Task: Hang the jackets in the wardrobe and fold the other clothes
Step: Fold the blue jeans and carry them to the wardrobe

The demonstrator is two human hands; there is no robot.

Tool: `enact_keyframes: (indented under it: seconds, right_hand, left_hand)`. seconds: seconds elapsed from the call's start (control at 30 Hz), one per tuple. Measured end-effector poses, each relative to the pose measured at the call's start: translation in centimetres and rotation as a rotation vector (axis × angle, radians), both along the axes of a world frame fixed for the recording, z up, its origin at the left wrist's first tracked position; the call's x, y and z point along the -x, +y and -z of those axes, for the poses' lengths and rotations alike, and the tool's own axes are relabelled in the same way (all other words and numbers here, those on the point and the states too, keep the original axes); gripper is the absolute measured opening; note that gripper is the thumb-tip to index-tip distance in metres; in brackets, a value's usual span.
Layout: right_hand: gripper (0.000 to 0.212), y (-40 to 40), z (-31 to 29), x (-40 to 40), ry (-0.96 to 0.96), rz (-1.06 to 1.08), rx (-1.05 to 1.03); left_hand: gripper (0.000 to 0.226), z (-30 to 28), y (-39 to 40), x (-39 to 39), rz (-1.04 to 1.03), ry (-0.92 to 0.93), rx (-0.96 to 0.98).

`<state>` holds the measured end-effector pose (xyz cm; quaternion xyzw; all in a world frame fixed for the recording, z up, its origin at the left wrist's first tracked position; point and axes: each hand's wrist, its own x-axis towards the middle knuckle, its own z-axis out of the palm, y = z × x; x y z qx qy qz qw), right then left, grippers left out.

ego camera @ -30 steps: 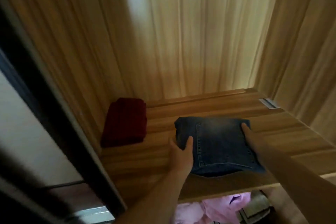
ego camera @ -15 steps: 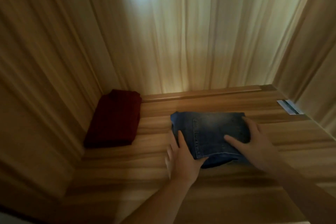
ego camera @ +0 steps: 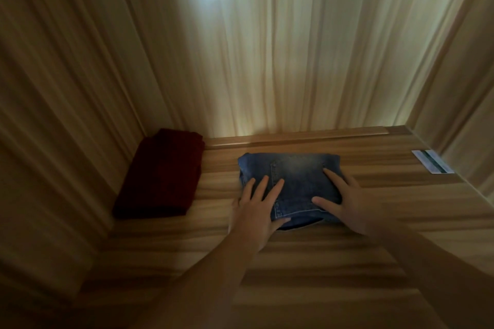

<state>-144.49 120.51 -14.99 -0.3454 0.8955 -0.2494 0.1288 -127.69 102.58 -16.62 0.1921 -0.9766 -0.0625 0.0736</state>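
Observation:
Folded blue jeans (ego camera: 294,179) lie flat on the wooden wardrobe shelf (ego camera: 267,262), near its back. My left hand (ego camera: 258,211) rests flat on the jeans' front left corner, fingers spread. My right hand (ego camera: 344,203) lies flat on the jeans' right side, fingers apart, covering that edge. Neither hand grips the cloth. A folded dark red garment (ego camera: 163,176) sits in the shelf's back left corner, a short gap from the jeans.
Wooden walls close the shelf at the left (ego camera: 53,115), back (ego camera: 267,48) and right (ego camera: 459,88). A small white and green label (ego camera: 431,165) is stuck on the shelf at the far right. Bare shelf lies in front of the jeans.
The jeans went from the shelf's front edge deeper onto the shelf. Both hands moved from the jeans' sides to lying flat on top. The view moved further inside the wardrobe.

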Motion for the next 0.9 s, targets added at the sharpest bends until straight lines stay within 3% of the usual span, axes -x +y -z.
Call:
enact_keyframes:
  seconds: [0.33,0.57,0.7,0.8,0.9]
  right_hand:
    - [0.115,0.3,-0.3,-1.3,-0.010,0.053,-0.053]
    - [0.079,2.1,-3.5,-6.3,0.023,0.179,0.069]
    - [0.060,4.5,-5.3,-11.1,0.058,0.191,0.056]
    - [0.068,6.6,-6.5,-14.9,0.131,0.273,-0.020]
    - [0.072,9.2,-8.0,-21.2,0.142,0.392,-0.094]
  left_hand:
    - [0.092,-1.7,0.6,-0.9,0.039,-0.178,-0.184]
    - [0.066,-4.9,3.0,-2.4,-0.002,-0.026,-0.341]
    - [0.069,-6.7,5.2,-5.4,0.102,-0.084,-0.211]
    - [0.066,-8.1,6.2,-8.6,0.218,-0.080,-0.050]
    - [0.060,-8.9,7.2,-12.7,0.327,-0.025,-0.015]
